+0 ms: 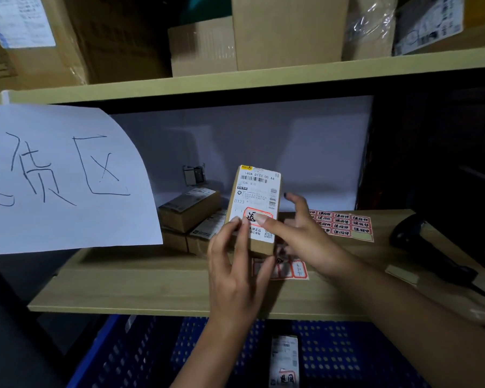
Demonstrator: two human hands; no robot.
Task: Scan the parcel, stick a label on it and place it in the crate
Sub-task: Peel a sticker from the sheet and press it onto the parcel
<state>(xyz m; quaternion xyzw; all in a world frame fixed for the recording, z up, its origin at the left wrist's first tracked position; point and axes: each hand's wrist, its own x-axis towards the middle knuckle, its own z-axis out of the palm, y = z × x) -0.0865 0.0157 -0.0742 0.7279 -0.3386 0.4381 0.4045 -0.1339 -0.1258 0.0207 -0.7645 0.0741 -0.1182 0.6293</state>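
A small brown parcel (256,191) with a white shipping label stands upright over the wooden shelf (151,289). My left hand (235,273) grips its lower left side. A red-bordered sticker (256,215) lies on the parcel's front, and a finger of my right hand (297,236) presses on it while the other fingers spread behind the parcel. A sheet of red stickers (345,224) lies on the shelf to the right. A black scanner (420,242) rests at the far right. The blue crate (347,357) below holds one labelled parcel (284,362).
More small brown boxes (189,212) are stacked on the shelf behind the parcel. A used sticker sheet (294,270) lies under my hands. A white handwritten paper sign (62,177) hangs at left. Large cartons (289,29) fill the upper shelf.
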